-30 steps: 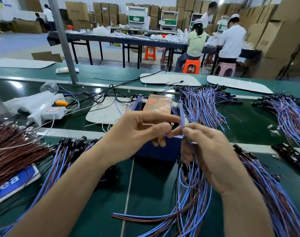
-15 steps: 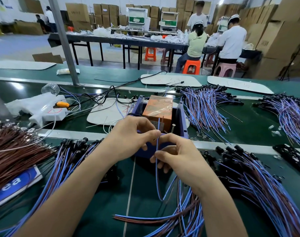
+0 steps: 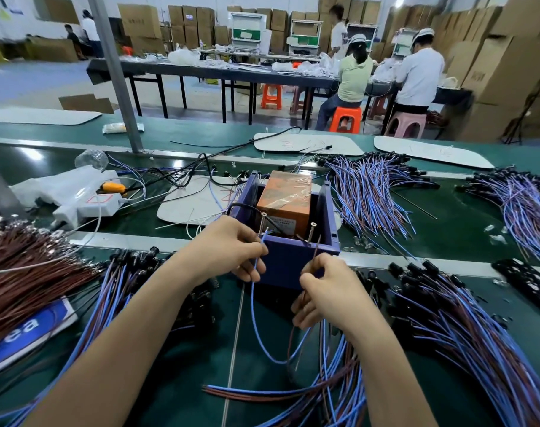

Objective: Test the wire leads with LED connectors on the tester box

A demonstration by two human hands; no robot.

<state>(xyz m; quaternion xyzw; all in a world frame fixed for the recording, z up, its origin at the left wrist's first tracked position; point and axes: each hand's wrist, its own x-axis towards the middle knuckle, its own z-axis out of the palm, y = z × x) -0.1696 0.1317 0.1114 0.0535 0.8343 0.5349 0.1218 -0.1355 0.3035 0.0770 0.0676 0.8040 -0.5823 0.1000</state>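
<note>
The box (image 3: 290, 263), purple and open on top, stands on the green bench (image 3: 176, 371) in the middle of the frame. There is an orange block (image 3: 285, 195) inside it, and two screws stand up at its near wall. The left hand (image 3: 231, 251) is just left of the box. Its thumb and forefinger pinch a blue wire (image 3: 252, 303), and the short end points up to the left screw (image 3: 263, 218); I cannot tell if they touch. The right hand (image 3: 327, 291) is below the near right corner of the box with its fingers curled. It pinches a brown wire (image 3: 316, 246), whose end rises just beside the right screw (image 3: 312, 228). Below the hands the blue wire hangs in a loop. A bundle (image 3: 333, 392) of blue and brown wires lies at lower centre, under the right wrist. A pile (image 3: 465, 331) with black connectors lies at the right, and brown strands (image 3: 22, 272) at the left.
</note>
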